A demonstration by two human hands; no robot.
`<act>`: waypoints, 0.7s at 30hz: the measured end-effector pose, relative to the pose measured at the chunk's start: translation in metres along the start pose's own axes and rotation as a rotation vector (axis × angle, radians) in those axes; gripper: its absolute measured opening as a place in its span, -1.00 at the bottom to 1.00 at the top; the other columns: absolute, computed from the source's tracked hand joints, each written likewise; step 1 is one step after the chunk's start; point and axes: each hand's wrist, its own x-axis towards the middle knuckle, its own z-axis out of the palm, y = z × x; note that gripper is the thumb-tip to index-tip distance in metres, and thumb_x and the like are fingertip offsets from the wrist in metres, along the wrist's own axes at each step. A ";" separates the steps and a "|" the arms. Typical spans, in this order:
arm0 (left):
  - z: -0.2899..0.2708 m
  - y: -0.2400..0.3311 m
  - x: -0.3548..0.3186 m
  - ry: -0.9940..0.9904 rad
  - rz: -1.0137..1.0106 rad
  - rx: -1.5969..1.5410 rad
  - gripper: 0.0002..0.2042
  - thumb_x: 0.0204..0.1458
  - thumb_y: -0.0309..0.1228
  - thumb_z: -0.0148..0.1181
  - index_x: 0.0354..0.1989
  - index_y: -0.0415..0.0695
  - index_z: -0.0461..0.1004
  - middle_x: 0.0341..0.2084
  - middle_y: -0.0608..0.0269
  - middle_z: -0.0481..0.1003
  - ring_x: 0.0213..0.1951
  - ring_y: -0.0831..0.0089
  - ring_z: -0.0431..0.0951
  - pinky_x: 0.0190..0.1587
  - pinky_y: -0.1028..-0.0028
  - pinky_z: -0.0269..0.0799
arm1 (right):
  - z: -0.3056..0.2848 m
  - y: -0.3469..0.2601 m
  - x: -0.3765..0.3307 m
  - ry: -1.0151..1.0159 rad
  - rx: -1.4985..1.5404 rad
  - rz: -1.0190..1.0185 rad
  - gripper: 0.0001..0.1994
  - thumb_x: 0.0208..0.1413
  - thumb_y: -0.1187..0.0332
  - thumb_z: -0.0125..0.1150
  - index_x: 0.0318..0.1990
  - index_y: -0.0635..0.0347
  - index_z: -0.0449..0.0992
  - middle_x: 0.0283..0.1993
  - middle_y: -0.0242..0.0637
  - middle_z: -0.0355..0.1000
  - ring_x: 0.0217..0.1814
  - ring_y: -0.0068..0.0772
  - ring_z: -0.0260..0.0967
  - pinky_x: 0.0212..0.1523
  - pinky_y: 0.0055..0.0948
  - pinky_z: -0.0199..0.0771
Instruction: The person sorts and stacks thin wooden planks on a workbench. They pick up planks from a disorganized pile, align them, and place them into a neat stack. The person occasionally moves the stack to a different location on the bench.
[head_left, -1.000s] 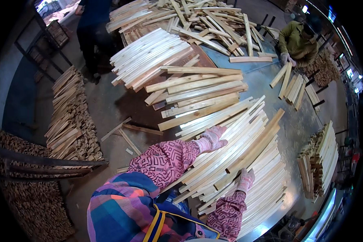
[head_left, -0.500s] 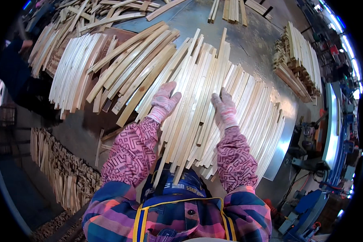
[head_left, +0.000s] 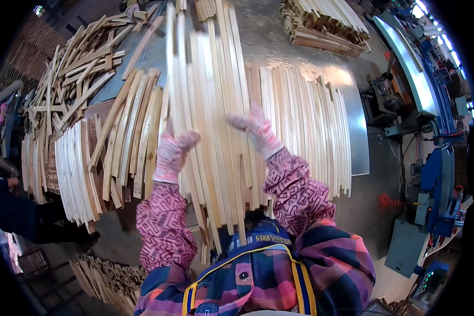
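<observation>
Wooden strips (head_left: 216,116) between both grips (head_left: 171,155) (head_left: 257,129)

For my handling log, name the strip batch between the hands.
The central strip batch, flanked by left hand and right hand; no other batch runs between them.

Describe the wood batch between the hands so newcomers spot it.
At the shiny grey metal table, look between the pink-gloved left hand and right hand. The bundle of long, pale wooden strips stands out: its ends reach past the row of pale wooden strips on its right, both far and near.
</observation>
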 end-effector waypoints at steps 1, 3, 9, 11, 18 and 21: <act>0.033 0.030 -0.005 -0.031 0.068 0.041 -0.13 -0.11 -0.59 0.38 0.40 -0.18 0.00 -0.05 0.11 0.48 -0.22 0.31 0.59 -0.13 0.39 0.60 | 0.002 -0.029 -0.004 -0.077 0.004 -0.098 -0.11 0.00 0.44 0.42 0.40 0.38 -0.08 0.27 -0.07 0.27 0.14 -0.20 0.43 0.08 -0.35 0.55; 0.074 0.077 -0.011 -0.189 0.292 0.067 -0.29 -0.06 -0.49 0.38 0.30 -0.18 0.17 -0.05 0.14 0.50 -0.18 0.34 0.60 -0.16 0.41 0.59 | 0.002 -0.075 -0.011 -0.093 0.067 -0.152 -0.29 0.04 0.45 0.38 0.35 0.25 0.16 0.09 -0.14 0.41 0.02 -0.26 0.48 -0.01 -0.40 0.59; 0.097 0.163 -0.056 -0.299 0.583 0.264 -0.41 0.10 -0.30 0.29 0.27 -0.11 0.20 0.01 0.13 0.49 -0.01 0.33 0.54 -0.05 0.38 0.56 | 0.042 -0.181 -0.081 -0.102 -0.158 -0.622 -0.52 0.03 0.37 0.38 0.12 0.24 0.41 -0.10 -0.17 0.55 -0.15 -0.34 0.55 -0.11 -0.42 0.61; 0.089 0.136 -0.043 -0.405 0.646 0.341 -0.60 0.04 -0.42 0.30 0.04 -0.29 0.43 -0.15 0.15 0.59 -0.16 0.36 0.63 -0.12 0.43 0.60 | -0.036 -0.135 -0.033 -0.033 -0.513 -0.690 -0.67 0.11 0.38 0.27 0.02 0.27 0.47 -0.07 -0.16 0.54 -0.06 -0.31 0.53 -0.02 -0.35 0.58; 0.042 -0.008 -0.010 -0.219 0.398 0.624 -0.14 -0.15 -0.46 0.44 0.36 -0.11 0.07 0.10 0.05 0.40 0.06 0.14 0.48 0.03 0.32 0.52 | -0.053 -0.011 -0.063 -0.024 -0.087 -0.348 -0.47 -0.18 0.67 0.45 0.05 0.27 0.45 -0.15 -0.19 0.58 -0.12 -0.35 0.56 -0.10 -0.38 0.66; 0.083 0.000 -0.018 -0.295 0.356 0.447 -0.12 -0.07 -0.60 0.36 0.42 0.10 0.00 0.13 0.06 0.39 -0.05 0.18 0.57 -0.10 0.40 0.61 | -0.061 -0.037 -0.081 0.086 -0.194 -0.419 -0.40 -0.20 0.59 0.53 0.07 0.24 0.41 -0.14 -0.29 0.55 -0.15 -0.42 0.55 -0.16 -0.46 0.63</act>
